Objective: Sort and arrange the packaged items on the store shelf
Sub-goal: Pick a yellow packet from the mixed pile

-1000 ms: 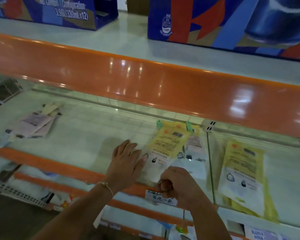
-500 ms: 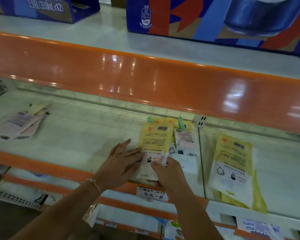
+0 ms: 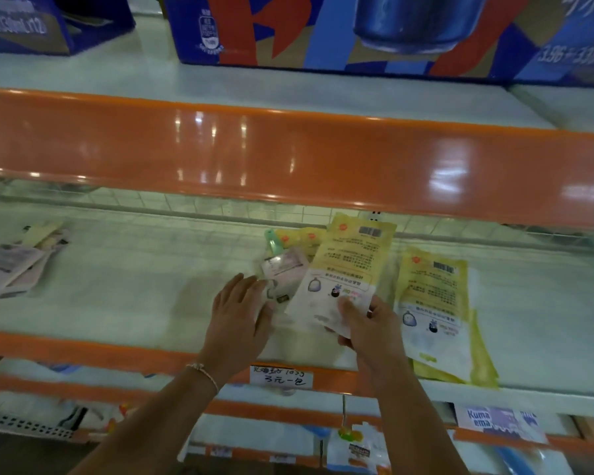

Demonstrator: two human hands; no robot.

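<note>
Right hand (image 3: 367,323) grips yellow packet (image 3: 350,269); left hand (image 3: 240,313) rests on pink packet (image 3: 282,269).

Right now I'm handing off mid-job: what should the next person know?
Right hand grips the lower end of a yellow packet, lifted off the middle stack.
Left hand is flat and open, fingers touching the pink packet beneath.
Done: a yellow stack lies beyond the divider, to the right.
Left: place the held packet, tidy the middle pile, then sort the loose packets far left on the shelf.
</note>
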